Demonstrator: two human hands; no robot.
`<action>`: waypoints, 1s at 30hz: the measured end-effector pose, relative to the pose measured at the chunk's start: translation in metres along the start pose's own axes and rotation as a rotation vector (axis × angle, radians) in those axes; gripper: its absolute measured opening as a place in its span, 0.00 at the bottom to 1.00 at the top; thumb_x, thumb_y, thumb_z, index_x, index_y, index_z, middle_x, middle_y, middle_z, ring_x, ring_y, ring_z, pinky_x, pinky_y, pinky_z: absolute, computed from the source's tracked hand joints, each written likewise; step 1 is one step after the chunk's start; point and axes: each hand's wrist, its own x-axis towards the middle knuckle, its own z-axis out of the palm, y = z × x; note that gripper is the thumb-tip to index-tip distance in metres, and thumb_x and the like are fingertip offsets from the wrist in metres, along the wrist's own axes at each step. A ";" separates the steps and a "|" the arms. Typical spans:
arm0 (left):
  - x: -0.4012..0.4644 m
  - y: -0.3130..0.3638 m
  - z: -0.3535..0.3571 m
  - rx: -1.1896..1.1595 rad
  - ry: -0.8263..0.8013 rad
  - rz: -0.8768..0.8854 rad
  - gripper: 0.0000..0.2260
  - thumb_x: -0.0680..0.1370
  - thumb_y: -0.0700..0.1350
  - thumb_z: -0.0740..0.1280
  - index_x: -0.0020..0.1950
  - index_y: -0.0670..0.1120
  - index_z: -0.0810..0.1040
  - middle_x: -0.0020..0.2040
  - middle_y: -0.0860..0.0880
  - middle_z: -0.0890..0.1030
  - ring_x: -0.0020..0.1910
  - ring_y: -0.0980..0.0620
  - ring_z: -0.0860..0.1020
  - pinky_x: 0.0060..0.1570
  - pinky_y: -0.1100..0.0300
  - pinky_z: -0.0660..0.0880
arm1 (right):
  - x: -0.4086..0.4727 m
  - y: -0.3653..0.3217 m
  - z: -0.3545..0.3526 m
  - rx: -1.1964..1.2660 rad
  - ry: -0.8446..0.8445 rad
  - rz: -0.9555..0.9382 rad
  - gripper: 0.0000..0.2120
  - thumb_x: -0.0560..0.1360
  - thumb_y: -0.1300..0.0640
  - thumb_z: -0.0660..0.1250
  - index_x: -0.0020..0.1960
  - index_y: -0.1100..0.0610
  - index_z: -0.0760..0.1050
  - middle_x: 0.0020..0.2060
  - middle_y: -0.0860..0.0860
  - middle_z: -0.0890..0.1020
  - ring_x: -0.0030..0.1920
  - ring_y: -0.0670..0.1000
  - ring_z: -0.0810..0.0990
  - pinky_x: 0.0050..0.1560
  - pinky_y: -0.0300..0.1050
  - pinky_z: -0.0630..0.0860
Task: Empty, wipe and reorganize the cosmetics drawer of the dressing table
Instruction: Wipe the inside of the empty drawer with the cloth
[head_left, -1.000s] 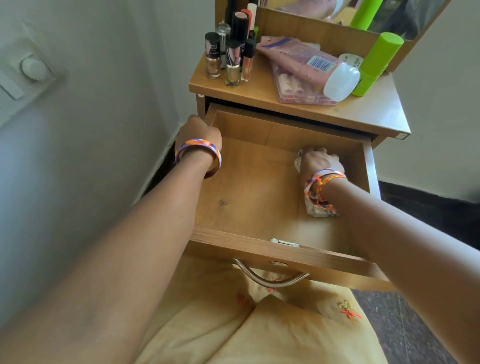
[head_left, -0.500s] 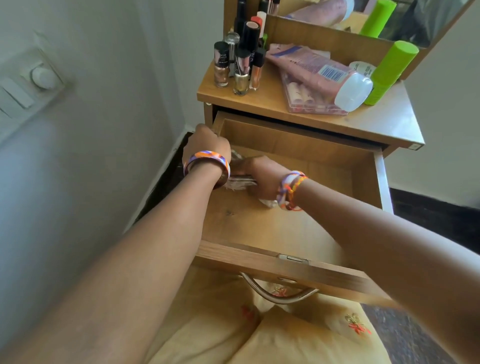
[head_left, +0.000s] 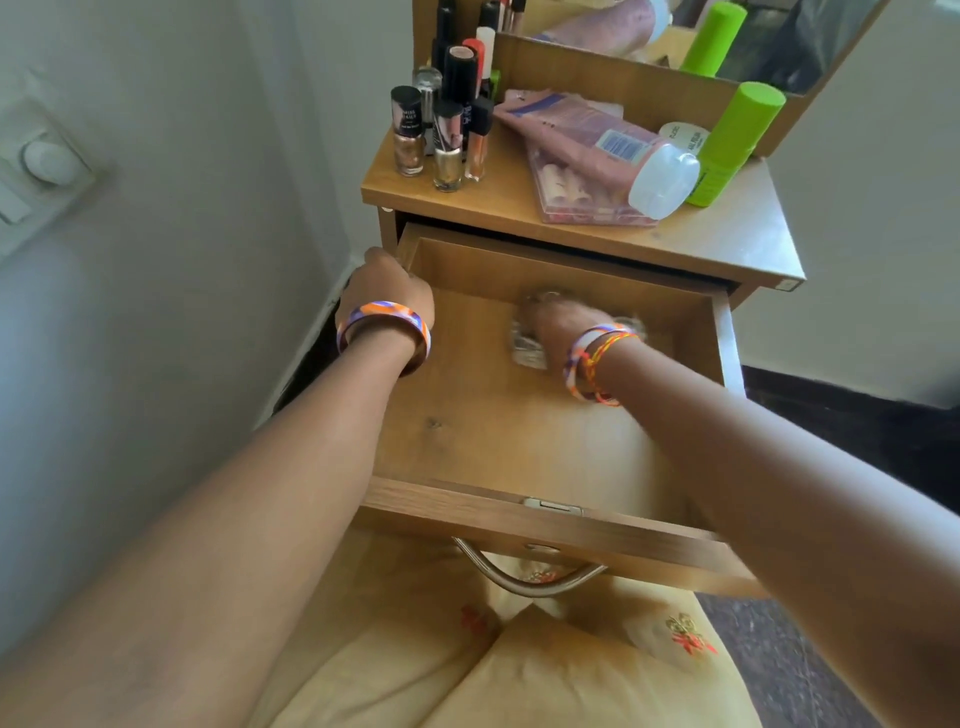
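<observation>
The wooden drawer (head_left: 519, 512) of the dressing table stands pulled out, its floor bare. My left hand (head_left: 389, 286) grips the drawer's left side wall near the back corner. My right hand (head_left: 558, 322) presses a crumpled whitish cloth (head_left: 527, 351) onto the drawer floor near the back wall; the hand is motion-blurred and covers most of the cloth. The cosmetics stand on the table top (head_left: 727, 234): nail polish bottles (head_left: 447, 150) at the left, a pink tube (head_left: 597, 143) lying on a clear palette case (head_left: 561, 200), and a green bottle (head_left: 732, 140).
A white wall with a switch panel (head_left: 41, 166) runs close on the left. A mirror (head_left: 727, 31) stands behind the table top. The drawer's metal handle (head_left: 524, 579) hangs over my yellow-clothed lap. Dark floor lies at the right.
My right hand swept the cloth from the drawer's right side to the left wall, then back toward the middle rear. My left hand kept its grip on the left wall.
</observation>
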 end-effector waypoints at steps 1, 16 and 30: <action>0.000 0.000 0.000 0.010 -0.002 0.002 0.14 0.81 0.41 0.53 0.64 0.38 0.67 0.62 0.39 0.74 0.59 0.39 0.74 0.47 0.53 0.68 | -0.004 0.013 0.000 -0.029 -0.032 0.086 0.16 0.77 0.63 0.59 0.65 0.62 0.71 0.65 0.59 0.74 0.65 0.59 0.73 0.61 0.50 0.72; -0.010 -0.001 -0.006 0.016 -0.017 0.012 0.16 0.81 0.42 0.53 0.66 0.38 0.68 0.64 0.39 0.73 0.62 0.40 0.73 0.57 0.51 0.70 | -0.075 0.004 0.002 -0.282 -0.439 0.009 0.07 0.68 0.63 0.67 0.33 0.62 0.72 0.32 0.53 0.75 0.41 0.55 0.77 0.40 0.45 0.76; -0.006 -0.003 -0.005 0.014 -0.024 -0.001 0.16 0.81 0.42 0.52 0.65 0.39 0.68 0.67 0.39 0.71 0.65 0.38 0.71 0.61 0.49 0.68 | -0.058 -0.088 0.006 0.437 -0.364 -0.493 0.16 0.77 0.62 0.61 0.64 0.61 0.73 0.54 0.57 0.80 0.47 0.50 0.74 0.50 0.42 0.73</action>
